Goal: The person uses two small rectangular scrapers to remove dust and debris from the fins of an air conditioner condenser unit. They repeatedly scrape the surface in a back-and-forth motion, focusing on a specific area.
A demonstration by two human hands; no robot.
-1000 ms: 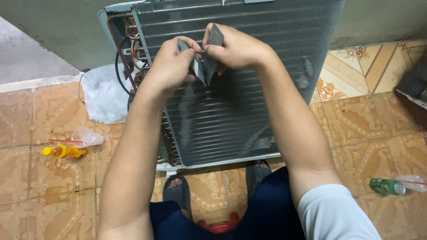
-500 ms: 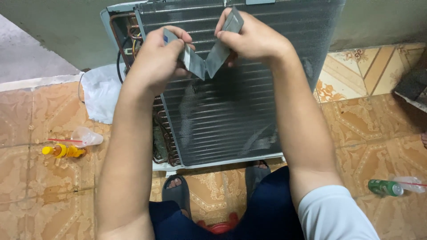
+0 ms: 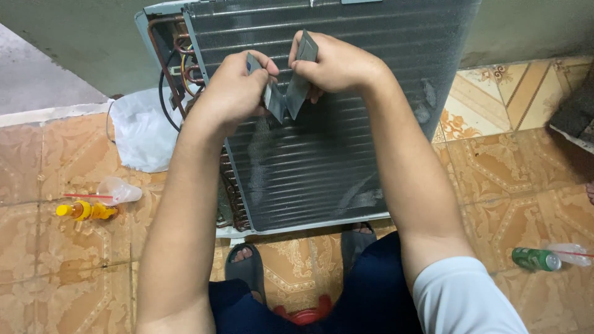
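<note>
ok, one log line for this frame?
left hand: grips bent metal strip | right hand: grips other end | below: condenser coil

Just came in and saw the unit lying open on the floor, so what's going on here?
A person holds a bent grey metal strip in both hands above a finned coil unit on the tiled floor. The left hand pinches one end, the right hand the other, with the strip folded into a V between them. Copper tubes show at the unit's left side. A yellow bottle and a green can lie on the floor.
</note>
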